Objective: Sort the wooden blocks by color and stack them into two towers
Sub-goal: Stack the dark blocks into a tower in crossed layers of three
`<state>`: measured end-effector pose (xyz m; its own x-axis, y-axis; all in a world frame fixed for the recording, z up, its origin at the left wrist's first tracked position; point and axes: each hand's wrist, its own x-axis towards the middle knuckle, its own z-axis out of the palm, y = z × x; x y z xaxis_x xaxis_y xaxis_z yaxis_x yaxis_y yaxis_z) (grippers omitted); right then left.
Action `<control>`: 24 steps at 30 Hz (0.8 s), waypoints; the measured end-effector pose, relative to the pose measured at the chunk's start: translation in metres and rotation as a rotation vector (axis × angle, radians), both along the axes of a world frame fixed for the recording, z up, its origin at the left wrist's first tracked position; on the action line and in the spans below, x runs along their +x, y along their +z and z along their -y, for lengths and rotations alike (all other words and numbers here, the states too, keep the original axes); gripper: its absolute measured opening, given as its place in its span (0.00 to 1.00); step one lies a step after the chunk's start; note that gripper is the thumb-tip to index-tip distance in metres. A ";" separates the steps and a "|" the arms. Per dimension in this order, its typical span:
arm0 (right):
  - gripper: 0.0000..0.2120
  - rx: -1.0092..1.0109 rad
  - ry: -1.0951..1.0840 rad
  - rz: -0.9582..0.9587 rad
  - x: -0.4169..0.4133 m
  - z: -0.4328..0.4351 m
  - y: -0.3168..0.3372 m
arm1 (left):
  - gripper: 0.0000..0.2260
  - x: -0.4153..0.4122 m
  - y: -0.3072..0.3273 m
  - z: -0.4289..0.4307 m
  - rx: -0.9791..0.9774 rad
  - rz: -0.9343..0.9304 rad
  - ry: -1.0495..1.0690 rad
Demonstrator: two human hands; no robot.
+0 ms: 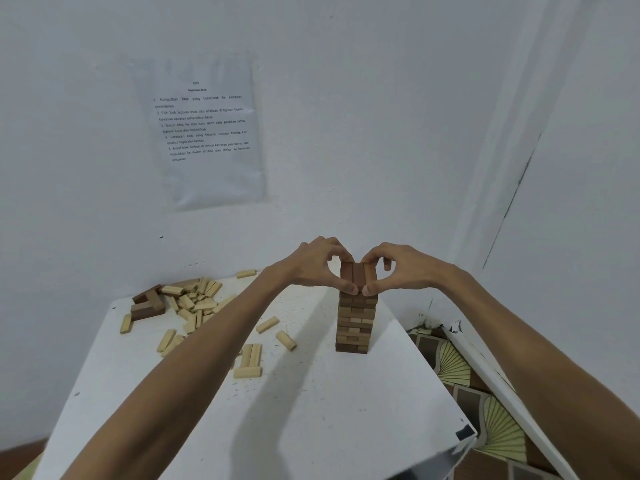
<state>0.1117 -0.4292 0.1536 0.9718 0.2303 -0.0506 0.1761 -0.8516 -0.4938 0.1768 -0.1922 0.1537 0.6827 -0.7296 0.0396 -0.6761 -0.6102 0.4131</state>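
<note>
Squaring the top layer (357, 276) of the dark tower (356, 323), centre-right of the frame. The left hand (313, 268) and right hand (401, 270) meet over it from opposite sides. Each has its fingers curled, with the thumb on the near end and the fingertips over the far end, so both pinch the same three-block course between them. Neither hand holds a loose block. The tower stands on the white table (311, 410) toward its right edge, many courses high, narrow-footed and roughly plumb. The light blocks (194, 303) lie unsorted in a scatter at centre-left, a few lying side by side lower down. Some spare dark blocks (147, 306) sit at the far left of that heap. No second tower is visible yet.

Handling judgement: the blocks are small, rigid, smooth-sawn wood, probably light, so they will not deform but will slide easily on each other. Nothing but friction and gravity ties the courses together, so any sideways shove at the top levers the whole column. The best hold is on opposing short ends or long faces, squeezing symmetrically and keeping the force inward rather than downward or lateral. Release both hands together. A printed sheet (204, 129) is taped to the wall at upper left.
</note>
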 end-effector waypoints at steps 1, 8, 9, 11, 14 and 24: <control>0.32 0.007 -0.002 -0.001 0.000 0.000 -0.001 | 0.27 0.000 0.000 0.000 -0.004 -0.008 -0.001; 0.29 0.026 -0.020 -0.048 -0.004 -0.001 0.001 | 0.30 -0.002 -0.002 -0.002 -0.046 -0.124 0.014; 0.30 0.023 -0.019 -0.052 -0.005 -0.001 0.002 | 0.33 -0.002 -0.002 -0.004 -0.040 -0.132 0.014; 0.35 0.040 -0.017 -0.060 -0.006 -0.001 0.004 | 0.38 -0.002 -0.003 -0.006 -0.022 -0.143 0.009; 0.37 0.080 -0.030 -0.042 -0.008 -0.001 0.007 | 0.40 0.001 -0.004 -0.013 -0.025 -0.152 0.004; 0.26 0.082 -0.057 0.053 0.000 -0.028 0.019 | 0.30 0.002 0.004 -0.052 -0.110 -0.134 0.087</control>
<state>0.1119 -0.4014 0.1724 0.9843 0.1756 0.0183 0.1562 -0.8179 -0.5537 0.1783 -0.1406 0.1580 0.7476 -0.6639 0.0198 -0.5569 -0.6103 0.5634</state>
